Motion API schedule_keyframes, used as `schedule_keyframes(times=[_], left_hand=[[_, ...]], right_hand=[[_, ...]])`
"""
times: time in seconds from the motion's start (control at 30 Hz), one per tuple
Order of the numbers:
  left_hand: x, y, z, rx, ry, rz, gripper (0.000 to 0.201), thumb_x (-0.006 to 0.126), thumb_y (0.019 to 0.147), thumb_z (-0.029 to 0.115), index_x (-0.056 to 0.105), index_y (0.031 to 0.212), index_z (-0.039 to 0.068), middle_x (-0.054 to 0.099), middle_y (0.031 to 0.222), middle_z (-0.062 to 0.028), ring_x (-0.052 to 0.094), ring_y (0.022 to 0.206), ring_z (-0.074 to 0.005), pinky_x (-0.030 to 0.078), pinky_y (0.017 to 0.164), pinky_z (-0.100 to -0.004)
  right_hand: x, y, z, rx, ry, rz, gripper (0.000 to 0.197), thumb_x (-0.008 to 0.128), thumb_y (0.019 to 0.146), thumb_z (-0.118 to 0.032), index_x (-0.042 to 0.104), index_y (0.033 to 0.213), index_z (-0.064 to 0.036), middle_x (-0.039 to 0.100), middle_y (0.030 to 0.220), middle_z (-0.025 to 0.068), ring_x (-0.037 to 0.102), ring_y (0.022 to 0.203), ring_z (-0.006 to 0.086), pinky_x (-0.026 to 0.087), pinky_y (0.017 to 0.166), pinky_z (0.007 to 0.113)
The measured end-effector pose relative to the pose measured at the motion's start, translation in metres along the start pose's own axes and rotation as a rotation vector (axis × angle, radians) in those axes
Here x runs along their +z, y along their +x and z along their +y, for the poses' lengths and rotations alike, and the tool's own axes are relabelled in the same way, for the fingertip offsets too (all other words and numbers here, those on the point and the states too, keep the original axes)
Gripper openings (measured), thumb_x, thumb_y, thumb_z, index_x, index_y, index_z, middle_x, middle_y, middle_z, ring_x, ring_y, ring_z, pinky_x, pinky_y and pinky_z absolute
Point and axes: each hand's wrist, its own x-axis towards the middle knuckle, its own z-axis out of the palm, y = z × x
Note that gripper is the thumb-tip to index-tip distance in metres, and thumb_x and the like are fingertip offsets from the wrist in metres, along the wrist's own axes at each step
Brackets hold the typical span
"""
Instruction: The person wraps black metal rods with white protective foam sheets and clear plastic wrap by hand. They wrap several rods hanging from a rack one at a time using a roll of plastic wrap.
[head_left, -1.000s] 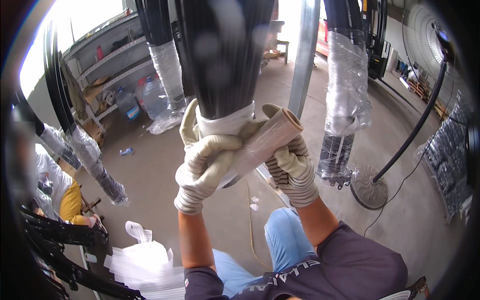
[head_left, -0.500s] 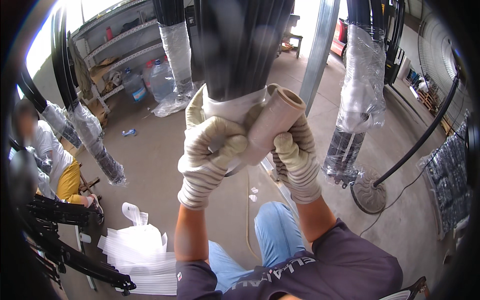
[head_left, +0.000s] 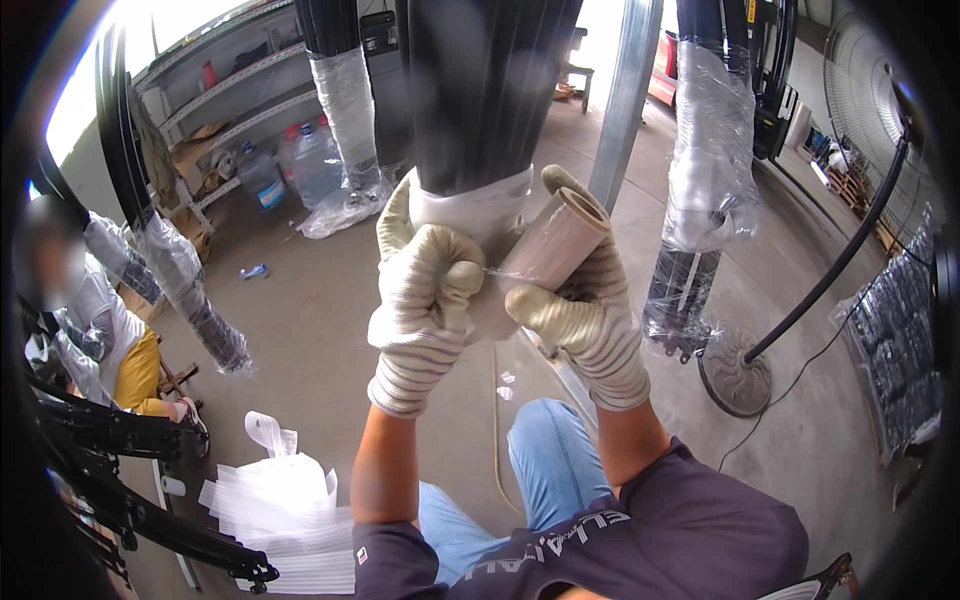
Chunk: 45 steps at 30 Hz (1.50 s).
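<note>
A bundle of long black bars point(head_left: 480, 90) hangs in front of me, its lower end wrapped in white foam sheet point(head_left: 470, 207). Both my hands wear striped knit gloves. My left hand point(head_left: 425, 300) is closed beside the foam-wrapped end, its thumb and forefinger pinching a strand of clear film that runs to a roll of stretch film point(head_left: 560, 240). Tilted up to the right, the roll lies against the wrapped end, and my right hand point(head_left: 590, 325) grips it with the thumb across its lower part. Fingers behind the bundle are partly hidden.
Film-wrapped black bars point(head_left: 705, 150) hang to the right, others point(head_left: 340, 110) to the left. A fan base point(head_left: 737, 370) stands on the floor at right. White foam sheets point(head_left: 280, 510) lie at lower left. A person point(head_left: 110, 320) sits at far left.
My right thumb has shifted left across the lower part of the roll. My left fingers have curled in more tightly, and a strand of film now shows between that hand and the roll.
</note>
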Motion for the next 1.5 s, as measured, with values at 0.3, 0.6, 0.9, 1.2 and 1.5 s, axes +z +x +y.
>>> schedule_keyframes(times=[0.3, 0.6, 0.9, 1.2, 1.5], left_hand=[[-0.014, -0.003, 0.011, -0.103, 0.086, -0.180, 0.028, 0.071, 0.066, 0.024, 0.064, 0.084, 0.004, 0.040, 0.122, -0.0206, 0.036, 0.116, -0.0238, 0.034, 0.090, -0.0333], [-0.008, 0.001, -0.005, 0.098, 0.251, -0.074, 0.010, 0.063, 0.074, 0.012, 0.058, 0.073, 0.003, 0.052, 0.097, -0.0127, 0.050, 0.087, -0.0149, 0.041, 0.074, -0.0272], [0.001, 0.000, -0.008, -0.028, 0.050, 0.068, 0.017, 0.055, 0.080, 0.017, 0.057, 0.071, 0.003, 0.038, 0.124, -0.0231, 0.044, 0.107, -0.0224, 0.040, 0.081, -0.0283], [0.005, 0.000, -0.013, -0.023, -0.007, 0.106, 0.014, 0.049, 0.085, 0.012, 0.056, 0.078, 0.002, 0.036, 0.127, -0.0168, 0.047, 0.097, -0.0129, 0.042, 0.075, -0.0212], [0.006, -0.002, -0.014, -0.012, -0.079, 0.150, 0.017, 0.054, 0.085, 0.018, 0.056, 0.087, 0.001, 0.035, 0.129, -0.0114, 0.048, 0.087, -0.0077, 0.042, 0.074, -0.0199]], right_hand=[[0.011, -0.003, -0.002, -0.063, -0.173, -0.085, 0.061, 0.059, 0.081, -0.022, 0.021, 0.125, -0.0060, 0.042, 0.106, 0.0073, 0.047, 0.092, 0.0119, 0.043, 0.078, 0.024], [0.020, 0.000, -0.007, -0.103, -0.427, -0.078, 0.063, 0.060, 0.078, -0.012, 0.020, 0.126, -0.0058, 0.042, 0.106, 0.0086, 0.047, 0.092, 0.0121, 0.043, 0.076, 0.023], [0.001, 0.002, -0.005, 0.114, -0.137, -0.059, 0.068, 0.055, 0.068, 0.003, 0.029, 0.129, -0.0131, 0.044, 0.109, 0.0015, 0.046, 0.094, 0.0098, 0.041, 0.083, 0.024], [-0.011, -0.006, 0.011, -0.313, -0.435, -0.077, 0.047, 0.056, 0.083, -0.017, 0.037, 0.126, -0.0084, 0.048, 0.113, 0.0059, 0.048, 0.102, 0.0124, 0.040, 0.087, 0.026], [0.018, -0.019, 0.016, -0.113, -0.183, 0.113, 0.060, 0.063, 0.077, -0.012, 0.031, 0.128, -0.0138, 0.049, 0.100, 0.0039, 0.051, 0.088, 0.0112, 0.046, 0.072, 0.025]])
